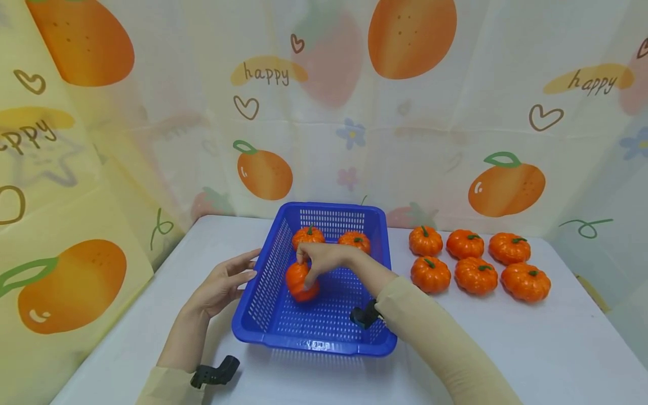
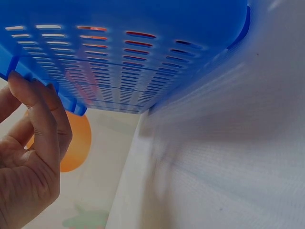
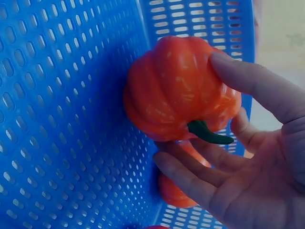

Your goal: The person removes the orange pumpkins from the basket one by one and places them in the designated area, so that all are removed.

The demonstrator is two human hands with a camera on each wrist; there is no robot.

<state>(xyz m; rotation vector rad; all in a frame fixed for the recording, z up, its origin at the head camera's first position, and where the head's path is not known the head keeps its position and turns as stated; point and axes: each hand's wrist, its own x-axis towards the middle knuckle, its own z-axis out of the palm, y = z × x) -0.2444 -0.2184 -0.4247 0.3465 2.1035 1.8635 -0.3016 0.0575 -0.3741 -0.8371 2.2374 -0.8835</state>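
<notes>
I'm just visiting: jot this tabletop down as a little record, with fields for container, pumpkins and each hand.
Container: blue perforated plastic basket on a white table
Right hand: grips a glossy, ribbed orange pumpkin inside the basket; contact with its floor unclear
Left hand: at the basket's left rim
Also in basket: two orange pumpkins with green stems, far end
Outside basket: six similar pumpkins, right of it, in two rows of three
Backdrop: pale fabric printed with fruit

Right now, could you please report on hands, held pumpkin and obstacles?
Right hand holds pumpkin inside blue basket. Left hand at basket's left rim. Nothing visibly blocking.
</notes>
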